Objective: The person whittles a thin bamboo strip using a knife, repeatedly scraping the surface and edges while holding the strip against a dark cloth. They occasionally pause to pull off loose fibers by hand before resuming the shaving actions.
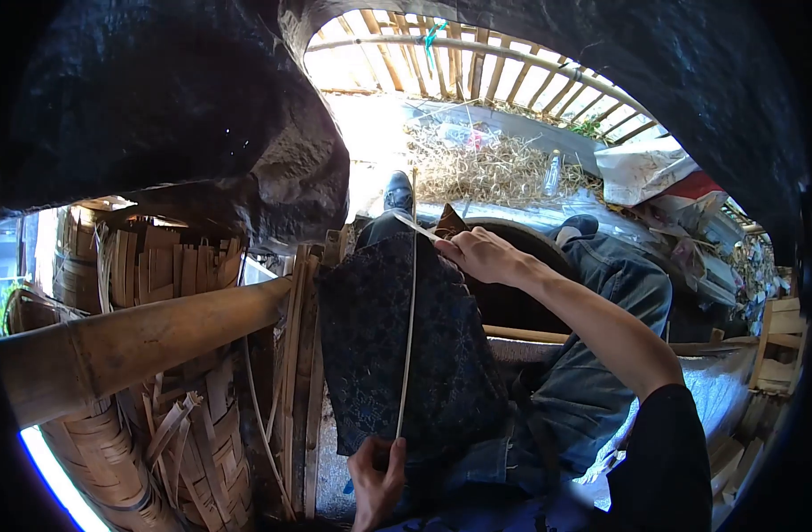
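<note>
A long, thin bamboo strip (pixel 410 324) runs away from me over a dark patterned cloth (pixel 370 337) spread across my leg. Its near end is pinched between the thumb and fingers of my left hand (pixel 376 481), low in the view. Farther out, my right hand (pixel 487 255) is closed on a narrow, pale, knife-like blade (pixel 419 227), which crosses the strip near its far part. The handle, if any, is hidden in the fist. Just beyond that hand a brown pointed piece (pixel 451 222) sticks up.
A thick bamboo pole (pixel 157 335) crosses at left, above woven bamboo baskets (pixel 109 457). Ahead lie a heap of shavings (pixel 477 168) and a clear bottle (pixel 552 174), before a slatted bamboo fence (pixel 486 66). Black sheeting (pixel 157 97) hangs overhead.
</note>
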